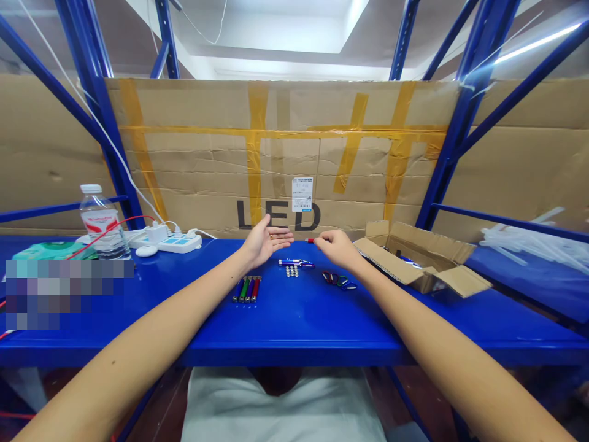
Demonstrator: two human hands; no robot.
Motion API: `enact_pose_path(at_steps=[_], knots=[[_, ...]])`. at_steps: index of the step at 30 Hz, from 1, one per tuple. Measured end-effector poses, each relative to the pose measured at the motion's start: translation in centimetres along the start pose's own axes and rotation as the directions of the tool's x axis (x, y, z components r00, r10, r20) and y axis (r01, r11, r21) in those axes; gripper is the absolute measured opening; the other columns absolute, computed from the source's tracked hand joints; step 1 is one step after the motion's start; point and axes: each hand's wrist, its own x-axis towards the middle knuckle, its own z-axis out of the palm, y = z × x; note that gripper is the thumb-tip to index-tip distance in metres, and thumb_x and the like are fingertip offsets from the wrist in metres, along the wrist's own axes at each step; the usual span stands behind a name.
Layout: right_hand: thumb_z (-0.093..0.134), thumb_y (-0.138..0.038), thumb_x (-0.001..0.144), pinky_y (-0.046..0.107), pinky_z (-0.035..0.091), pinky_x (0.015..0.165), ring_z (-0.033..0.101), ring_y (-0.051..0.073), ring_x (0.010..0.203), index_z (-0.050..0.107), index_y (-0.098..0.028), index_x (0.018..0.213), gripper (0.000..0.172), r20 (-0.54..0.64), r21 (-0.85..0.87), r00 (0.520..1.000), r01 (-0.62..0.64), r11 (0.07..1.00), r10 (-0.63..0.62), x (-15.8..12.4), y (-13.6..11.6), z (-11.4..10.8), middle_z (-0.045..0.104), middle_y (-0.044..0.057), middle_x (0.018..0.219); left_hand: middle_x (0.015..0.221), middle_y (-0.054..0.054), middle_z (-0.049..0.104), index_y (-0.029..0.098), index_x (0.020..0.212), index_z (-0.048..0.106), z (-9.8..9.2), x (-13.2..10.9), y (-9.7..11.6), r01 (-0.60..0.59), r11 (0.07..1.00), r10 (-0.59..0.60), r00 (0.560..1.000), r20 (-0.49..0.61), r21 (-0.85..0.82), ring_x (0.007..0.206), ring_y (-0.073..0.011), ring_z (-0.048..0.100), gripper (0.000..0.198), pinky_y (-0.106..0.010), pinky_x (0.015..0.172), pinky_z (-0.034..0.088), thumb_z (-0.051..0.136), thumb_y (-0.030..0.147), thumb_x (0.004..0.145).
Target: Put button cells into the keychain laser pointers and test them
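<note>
My left hand is held above the back of the blue table, palm turned inward and fingers stretched out, with nothing in it. To its right, the fingers of my right hand are closed on a small red cylinder whose end points left. Below and between the hands lies a purple-blue metal penlight-like tube. Several small silver button cells sit just in front of it. Colourful carabiner clips lie below my right hand. Left of the middle, several coloured metal tubes stand in a row.
An open cardboard box holding items stands on the right. At left are a water bottle, a white power strip and a green packet. A large cardboard sheet walls the back; blue rack posts flank it.
</note>
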Motion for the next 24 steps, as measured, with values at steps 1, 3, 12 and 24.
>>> enact_pose_path(at_steps=[1, 3, 12, 24], knots=[[0.046, -0.034, 0.078, 0.029, 0.02, 0.055, 0.031, 0.012, 0.056, 0.044, -0.019, 0.051, 0.031, -0.002, -0.007, 1.0, -0.001, 1.0, 0.001, -0.01, 0.0, 0.0, 0.034, -0.004, 0.051, 0.098, -0.022, 0.071, 0.003, 0.103, 0.065, 0.04, -0.02, 0.02, -0.002, 1.0, 0.002, 1.0, -0.011, -0.006, 0.096, -0.0285, 0.069, 0.067, -0.037, 0.091, 0.052, 0.028, 0.058, 0.097], [0.046, -0.035, 0.078, 0.029, 0.02, 0.055, 0.031, 0.012, 0.056, 0.042, -0.019, 0.051, 0.031, -0.004, -0.008, 1.0, -0.006, 1.0, 0.006, -0.04, -0.01, -0.01, 0.033, -0.004, 0.051, 0.096, -0.023, 0.071, 0.002, 0.102, 0.065, 0.04, -0.03, 0.03, -0.009, 1.0, 0.009, 1.0, -0.027, -0.015, 0.094, -0.0282, 0.069, 0.066, -0.037, 0.09, 0.052, 0.029, 0.057, 0.097], [0.046, -0.037, 0.079, 0.03, 0.019, 0.055, 0.031, 0.011, 0.056, 0.037, -0.02, 0.051, 0.034, 0.002, -0.039, 1.0, 0.0, 0.999, 0.0, -0.14, -0.21, -0.05, 0.03, -0.004, 0.052, 0.095, -0.022, 0.071, 0.004, 0.1, 0.066, -0.37, 0.34, -0.08, -0.013, 1.0, 0.013, 0.999, -0.039, -0.007, 0.095, -0.0288, 0.069, 0.064, -0.037, 0.087, 0.053, 0.03, 0.057, 0.097], [0.045, -0.036, 0.079, 0.03, 0.02, 0.056, 0.034, 0.012, 0.056, 0.042, -0.019, 0.052, 0.033, 0.014, -0.066, 1.0, 0.022, 0.998, -0.021, -0.09, -0.23, -0.05, 0.037, -0.003, 0.052, 0.098, -0.023, 0.071, 0.004, 0.1, 0.066, -0.23, 0.19, -0.09, -0.016, 1.0, 0.016, 0.999, -0.028, 0.021, 0.097, -0.0296, 0.069, 0.064, -0.039, 0.088, 0.053, 0.03, 0.058, 0.096]])
